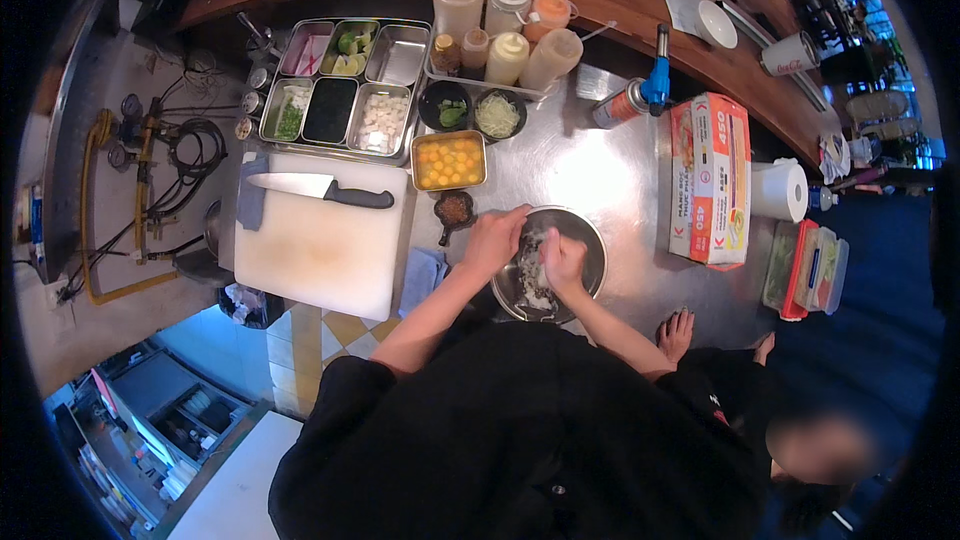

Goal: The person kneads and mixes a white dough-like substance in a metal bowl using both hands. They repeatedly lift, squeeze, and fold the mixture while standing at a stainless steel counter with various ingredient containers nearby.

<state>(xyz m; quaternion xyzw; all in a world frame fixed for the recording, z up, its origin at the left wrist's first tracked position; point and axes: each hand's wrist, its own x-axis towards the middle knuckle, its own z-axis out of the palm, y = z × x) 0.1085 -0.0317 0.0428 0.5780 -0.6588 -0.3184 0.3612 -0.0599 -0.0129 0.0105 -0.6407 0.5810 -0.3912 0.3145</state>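
Observation:
A round stainless steel mixing bowl [600,274] stands on the steel counter right in front of me, with a clumpy white food [534,289], perhaps rice, in it. My left hand [499,238] grips the bowl's rim on its far left side. Inside the bowl, my right hand [564,262] is curled into a fist over the white food. Whether a utensil is in that fist is hidden. Just left of the bowl sit a small dark dish of reddish-brown seasoning [454,210] and a folded blue cloth [424,279].
A knife [360,196] lies on the white cutting board [315,247]. Beyond are a pan of egg yolks [448,160], ingredient pans [400,52] and squeeze bottles [508,56]. Rightward stand a blowtorch [656,86], a cling-film box [709,180] and a co-worker's hand [676,331].

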